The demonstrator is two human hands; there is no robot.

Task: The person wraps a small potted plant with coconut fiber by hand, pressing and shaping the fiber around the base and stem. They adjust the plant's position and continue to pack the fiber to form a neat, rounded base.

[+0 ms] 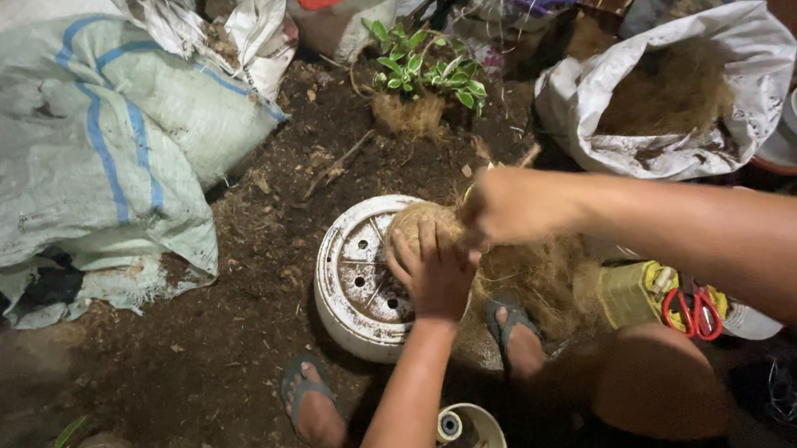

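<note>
A blue-striped sack (99,147) lies beside a leafy plant (423,71) (rooted in fibre), red scissors (694,314) apart.

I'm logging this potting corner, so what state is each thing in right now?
Left hand: gripping the fibre ball.
Right hand: pinching at the ball's top.
Fibre ball: resting on the pot.
White pot: upside down.
White sack: open, fibre inside.
Striped sack: lying slumped.
Red scissors: lying unused.
</note>
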